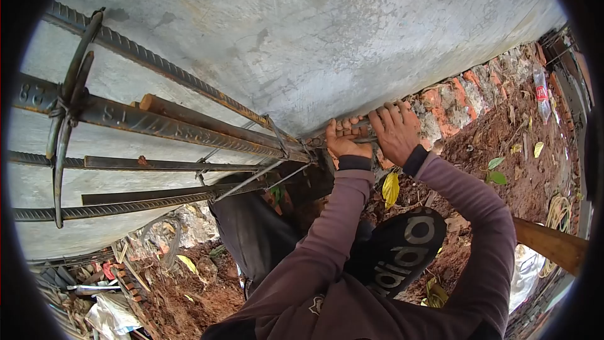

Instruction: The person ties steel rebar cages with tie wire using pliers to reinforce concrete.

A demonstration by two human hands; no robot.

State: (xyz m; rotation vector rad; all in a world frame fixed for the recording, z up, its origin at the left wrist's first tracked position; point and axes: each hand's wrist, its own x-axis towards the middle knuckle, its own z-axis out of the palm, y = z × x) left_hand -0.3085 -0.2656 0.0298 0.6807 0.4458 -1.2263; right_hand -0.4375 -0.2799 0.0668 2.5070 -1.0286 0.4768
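My left hand (347, 141) is palm up at the foot of the grey wall (302, 44), its fingers curled around something narrow that I cannot make out. Right beside it, my right hand (396, 129) lies back up, fingers stretched toward the wall along the broken brick ledge (447, 110). The cage of ribbed steel bars (189, 129) ends close to my left hand. Wire-tied stirrups (68, 104) cross its bars. What lies beneath both palms is mostly hidden.
Reddish soil (491, 151) with leaves borders the ledge. A plastic bottle (541, 94) lies at the far right. Near my right elbow is a wooden board (550, 245), with coiled cord (557, 214) behind it. White sacking (113, 315) and scrap sit at the lower left.
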